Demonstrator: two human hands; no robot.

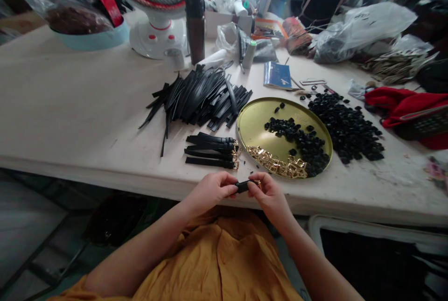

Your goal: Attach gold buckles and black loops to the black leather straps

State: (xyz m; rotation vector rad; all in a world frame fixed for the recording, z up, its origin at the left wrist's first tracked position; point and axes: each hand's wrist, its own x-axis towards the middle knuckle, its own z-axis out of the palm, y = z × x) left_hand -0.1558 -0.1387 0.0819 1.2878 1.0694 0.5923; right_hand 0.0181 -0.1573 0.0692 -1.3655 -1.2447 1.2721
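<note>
Between my two hands, at the table's front edge, is a short black strap (242, 186) with a gold buckle (258, 183) at its right end. My left hand (215, 188) pinches the strap's left end, and my right hand (268, 192) pinches it near the buckle. Just beyond lie several finished-looking black straps with gold buckles (210, 151), set side by side. To the right a round gold tray (257, 116) holds gold buckles (280, 163) and small black pieces (304, 142).
Loose black strips (199, 95) are heaped behind the buckled straps. More small black pieces (350, 128) lie right of the tray. A fan (157, 35), a dark bottle (195, 25), a thread spool (249, 53) and a blue booklet (277, 75) stand or lie farther back.
</note>
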